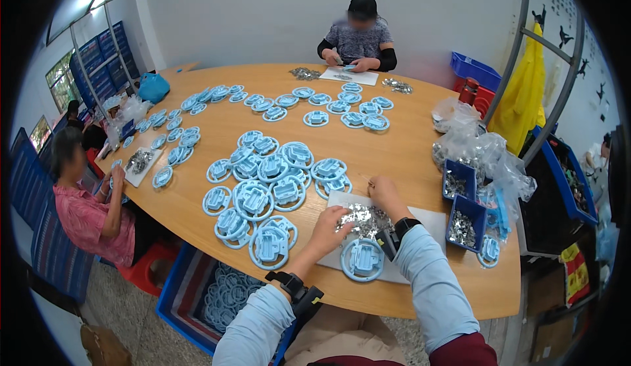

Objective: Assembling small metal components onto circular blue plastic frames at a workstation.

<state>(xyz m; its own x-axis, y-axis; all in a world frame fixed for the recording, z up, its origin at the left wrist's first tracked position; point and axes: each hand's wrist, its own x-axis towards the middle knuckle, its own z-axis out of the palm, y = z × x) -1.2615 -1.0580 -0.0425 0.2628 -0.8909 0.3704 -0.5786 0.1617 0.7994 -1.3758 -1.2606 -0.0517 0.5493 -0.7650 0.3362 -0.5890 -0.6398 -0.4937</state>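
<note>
My left hand point(327, 230) is at the left edge of a pile of small shiny metal pieces point(369, 219), fingers apart and touching it. Beyond the pile, my right hand point(385, 192) is closed, fingertips together over the far edge of the white board point(427, 219). A thin sliver shows by those fingertips, too small to name. The pile lies on the board. In front of it, between my forearms, a light blue plastic ring with a moulded centre point(363, 261) lies flat, overlapping the board's near edge. Similar light blue ring parts point(254, 198) are heaped left of my left hand.
Two dark blue bins point(465, 224) of metal pieces stand right of the board, near clear plastic bags point(483, 152). A large blue crate point(181, 280) of ring parts is below the table point(420, 149). One co-worker point(358, 41) sits across, another point(89, 202) at left.
</note>
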